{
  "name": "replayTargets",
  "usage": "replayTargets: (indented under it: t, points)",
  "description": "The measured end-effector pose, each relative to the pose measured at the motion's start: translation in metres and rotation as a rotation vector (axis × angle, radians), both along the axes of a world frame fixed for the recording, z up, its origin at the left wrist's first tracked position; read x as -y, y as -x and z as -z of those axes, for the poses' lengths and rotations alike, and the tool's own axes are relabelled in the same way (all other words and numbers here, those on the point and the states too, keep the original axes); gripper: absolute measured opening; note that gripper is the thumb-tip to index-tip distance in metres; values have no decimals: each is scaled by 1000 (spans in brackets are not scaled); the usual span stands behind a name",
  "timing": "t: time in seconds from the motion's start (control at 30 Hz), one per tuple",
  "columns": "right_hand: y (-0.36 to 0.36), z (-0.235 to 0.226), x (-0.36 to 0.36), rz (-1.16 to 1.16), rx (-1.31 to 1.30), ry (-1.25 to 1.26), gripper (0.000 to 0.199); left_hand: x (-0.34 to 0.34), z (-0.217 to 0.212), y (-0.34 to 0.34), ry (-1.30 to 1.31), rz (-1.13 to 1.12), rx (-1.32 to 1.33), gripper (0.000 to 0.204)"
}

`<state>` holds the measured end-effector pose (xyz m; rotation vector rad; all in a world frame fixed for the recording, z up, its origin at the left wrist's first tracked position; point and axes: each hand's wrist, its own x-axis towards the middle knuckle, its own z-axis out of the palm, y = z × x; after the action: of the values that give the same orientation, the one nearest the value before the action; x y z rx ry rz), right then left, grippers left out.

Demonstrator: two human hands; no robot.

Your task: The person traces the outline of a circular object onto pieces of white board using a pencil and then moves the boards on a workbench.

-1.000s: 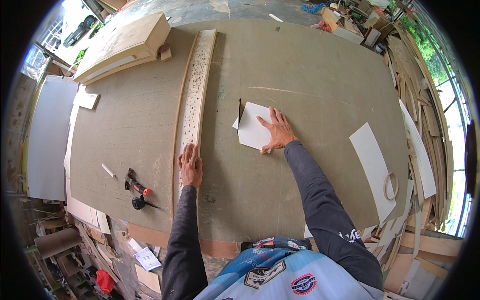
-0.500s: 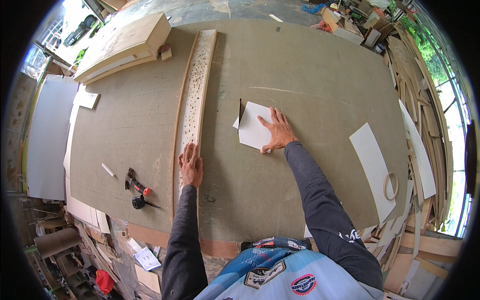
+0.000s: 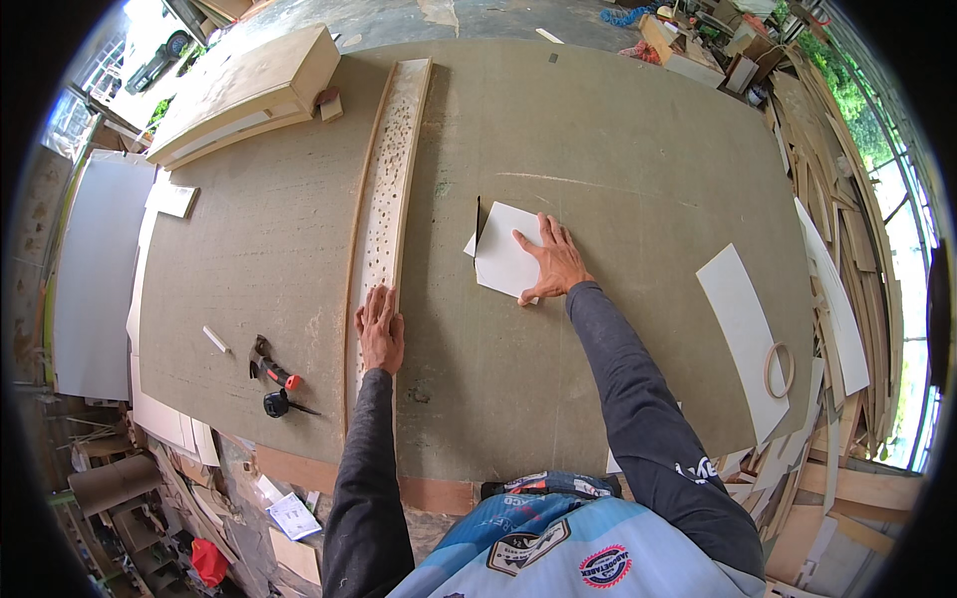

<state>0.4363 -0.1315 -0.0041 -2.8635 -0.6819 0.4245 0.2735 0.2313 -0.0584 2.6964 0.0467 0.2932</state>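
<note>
The left hand [image 3: 381,327] lies flat, fingers together and straight, palm down on the near end of a long strip [image 3: 390,189] dotted with small holes. The strip runs away from the person across the worktop [image 3: 618,149], a wide grey-brown board. The right hand [image 3: 551,261] lies flat too, fingers spread, pressing on a white card [image 3: 501,257] near the middle of the worktop, just right of the strip and apart from it. The fingers cover the card's right part; its left edge shows a thin dark line, maybe a shadow or a lifted edge, which I cannot tell. Neither hand grips anything; both only press down. Left of the left hand, well apart, a hammer [image 3: 267,365] with a red grip lies beside a small black tool [image 3: 281,404], and a short white stick [image 3: 215,339] lies near them. To the right of the right arm a curved white panel [image 3: 743,329] rests near the worktop's edge with a ring [image 3: 779,369] at its near end. A pale box [image 3: 244,90] sits at the far left corner
</note>
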Motion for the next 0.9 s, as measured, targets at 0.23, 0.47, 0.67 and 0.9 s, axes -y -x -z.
replayTargets:
  t: [0.23, 0.47, 0.67, 0.9]
  points:
    - [2, 0, 0, 2, 20, -17, 135, 0, 0, 0, 8, -4, -4, 55]
    - [5, -2, -2, 22, 6, -6, 135, 0, 0, -1, 16, 8, 5, 57]
    - [6, -4, -4, 36, 0, 13, 135, -1, 2, 0, -1, -1, -19, 58]
    - [6, -2, -4, 50, -12, 17, 136, -1, 2, -1, -1, 1, -30, 57]
